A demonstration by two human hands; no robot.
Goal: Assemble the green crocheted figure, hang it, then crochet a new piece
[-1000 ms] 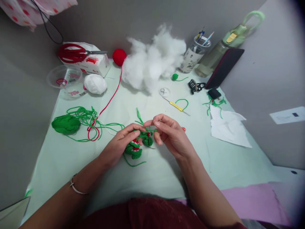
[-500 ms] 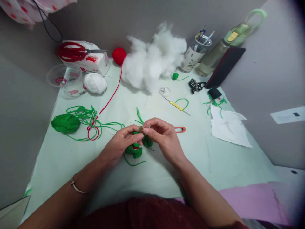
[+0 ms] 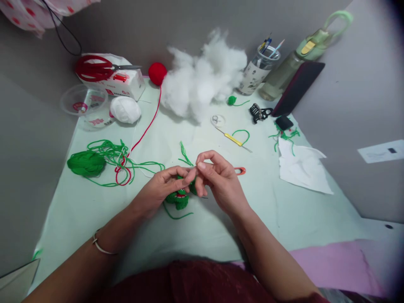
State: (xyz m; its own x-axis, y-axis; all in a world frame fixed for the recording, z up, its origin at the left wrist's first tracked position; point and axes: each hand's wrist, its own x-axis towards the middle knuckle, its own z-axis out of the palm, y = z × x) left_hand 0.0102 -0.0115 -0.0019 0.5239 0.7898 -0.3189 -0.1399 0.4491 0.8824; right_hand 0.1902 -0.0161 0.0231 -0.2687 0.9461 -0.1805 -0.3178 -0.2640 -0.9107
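Note:
My left hand (image 3: pixel 160 187) is closed around a small green crocheted piece (image 3: pixel 179 199) with red and white bits, held just above the pale green mat (image 3: pixel 277 210). My right hand (image 3: pixel 217 179) meets it from the right, thumb and forefinger pinched on the green yarn at the top of the piece. A loose green yarn tail (image 3: pixel 183 152) sticks up behind my fingers and another curls below the piece. A thin dark needle tip (image 3: pixel 204 197) shows under my right hand.
A green yarn ball (image 3: pixel 86 163) with tangled strands lies left. Red yarn ball (image 3: pixel 157 73), stuffing pile (image 3: pixel 205 80), scissors (image 3: pixel 97 69) on a box, jar of pens (image 3: pixel 259 69), bottle (image 3: pixel 293 63), yellow crochet hook (image 3: pixel 233 140), orange clip (image 3: pixel 240 170) and white paper (image 3: pixel 303 168) surround the hands.
My right hand has drawn in to the left against my left hand and re-pinched the yarn, uncovering the orange clip. The crocheted piece has barely moved.

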